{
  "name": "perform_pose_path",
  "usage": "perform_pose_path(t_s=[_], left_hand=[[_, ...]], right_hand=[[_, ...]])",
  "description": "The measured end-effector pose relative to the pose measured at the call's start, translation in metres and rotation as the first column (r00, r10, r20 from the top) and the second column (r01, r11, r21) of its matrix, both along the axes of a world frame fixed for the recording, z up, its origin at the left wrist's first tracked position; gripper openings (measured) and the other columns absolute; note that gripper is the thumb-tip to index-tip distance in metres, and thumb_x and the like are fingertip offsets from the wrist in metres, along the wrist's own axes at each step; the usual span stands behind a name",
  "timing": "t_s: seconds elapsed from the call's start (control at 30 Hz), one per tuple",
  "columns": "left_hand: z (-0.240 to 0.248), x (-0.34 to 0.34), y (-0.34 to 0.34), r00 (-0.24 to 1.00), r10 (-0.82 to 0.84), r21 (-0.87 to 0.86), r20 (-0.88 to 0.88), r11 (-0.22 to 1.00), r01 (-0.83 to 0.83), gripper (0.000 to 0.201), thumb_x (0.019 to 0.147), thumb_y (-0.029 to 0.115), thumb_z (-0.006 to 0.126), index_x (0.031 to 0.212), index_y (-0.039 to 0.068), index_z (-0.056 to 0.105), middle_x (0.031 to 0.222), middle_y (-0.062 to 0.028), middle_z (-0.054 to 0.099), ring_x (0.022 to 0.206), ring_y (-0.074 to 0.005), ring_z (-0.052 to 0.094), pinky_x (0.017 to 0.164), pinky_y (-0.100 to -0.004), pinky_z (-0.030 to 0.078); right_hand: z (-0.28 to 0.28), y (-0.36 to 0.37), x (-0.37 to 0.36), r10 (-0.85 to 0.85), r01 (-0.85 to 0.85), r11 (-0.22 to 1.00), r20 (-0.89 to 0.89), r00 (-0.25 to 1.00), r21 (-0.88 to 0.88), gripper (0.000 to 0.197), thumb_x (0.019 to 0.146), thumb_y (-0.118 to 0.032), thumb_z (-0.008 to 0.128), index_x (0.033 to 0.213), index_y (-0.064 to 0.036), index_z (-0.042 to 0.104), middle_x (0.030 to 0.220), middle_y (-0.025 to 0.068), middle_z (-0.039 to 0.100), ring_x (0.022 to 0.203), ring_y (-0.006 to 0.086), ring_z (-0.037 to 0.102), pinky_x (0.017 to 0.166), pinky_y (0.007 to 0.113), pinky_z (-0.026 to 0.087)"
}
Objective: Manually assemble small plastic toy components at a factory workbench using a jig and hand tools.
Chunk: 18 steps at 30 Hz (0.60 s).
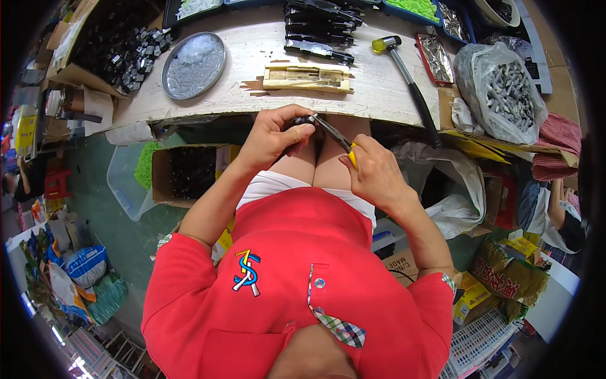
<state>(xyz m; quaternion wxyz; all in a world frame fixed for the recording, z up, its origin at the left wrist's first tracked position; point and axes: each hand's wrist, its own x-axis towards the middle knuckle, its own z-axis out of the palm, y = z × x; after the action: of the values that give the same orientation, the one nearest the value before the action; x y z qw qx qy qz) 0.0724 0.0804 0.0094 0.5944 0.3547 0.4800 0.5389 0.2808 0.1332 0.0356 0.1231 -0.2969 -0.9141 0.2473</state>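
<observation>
Just off the bench's front edge, my left hand [282,134] pinches a small black part [304,119], most of it hidden by the fingers. My right hand [377,165] is wrapped round a pair of pliers [336,137] with yellow handles. Its jaws reach up to the left and meet the tip of the black part. Beyond my hands, a pale wooden fixture block [307,77] with a slot lies on the bench. Behind it, several black tool-like pieces [320,47] are stacked in a row.
A hammer [407,79] with a yellow face lies at the right, its handle overhanging the edge. Beside it stand a red tray [435,60] and a plastic bag [502,88] of grey parts. Leftward are a round metal dish [189,72] and a carton [95,72] of black pieces.
</observation>
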Motion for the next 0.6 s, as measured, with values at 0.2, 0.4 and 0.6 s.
perform_pose_path(t_s=[0.2,0.4,0.6], left_hand=[[0.0,-0.008,0.001,0.986,-0.165,-0.057,0.001,0.985,0.165,0.019,0.083,0.013,0.061,0.098,0.002,0.059,0.062,0.0005,0.053,0.052,-0.0025,0.047,0.044,-0.0175,0.036],[-0.011,-0.036,-0.034,0.797,-0.168,-0.163,-0.58,0.983,0.088,0.02,0.08,0.015,0.06,0.096,0.004,0.057,0.071,-0.0029,0.056,0.059,-0.0118,0.053,0.054,-0.0241,0.043],[-0.052,-0.107,-0.105,0.019,-0.468,-0.464,-0.883,0.868,-0.178,0.037,0.079,0.03,0.06,0.106,0.006,0.059,0.082,-0.0128,0.064,0.079,-0.0295,0.062,0.073,-0.0357,0.048]], right_hand=[[-0.005,0.001,0.0,0.026,-0.026,1.0,-0.008,1.0,-0.005,0.018,0.078,-0.009,0.061,0.071,0.003,0.05,0.076,0.0137,0.047,0.07,0.0315,0.051,0.059,0.039,0.043],[-0.007,0.008,0.0,0.002,0.003,1.0,-0.15,0.989,0.031,0.02,0.08,-0.014,0.06,0.081,0.0054,0.057,0.091,0.0152,0.055,0.083,0.031,0.053,0.071,0.037,0.045],[-0.016,0.016,0.014,-0.054,0.049,0.997,-0.106,0.993,-0.056,0.021,0.08,-0.014,0.06,0.084,0.006,0.057,0.096,0.0163,0.056,0.088,0.0323,0.052,0.076,0.038,0.043]])
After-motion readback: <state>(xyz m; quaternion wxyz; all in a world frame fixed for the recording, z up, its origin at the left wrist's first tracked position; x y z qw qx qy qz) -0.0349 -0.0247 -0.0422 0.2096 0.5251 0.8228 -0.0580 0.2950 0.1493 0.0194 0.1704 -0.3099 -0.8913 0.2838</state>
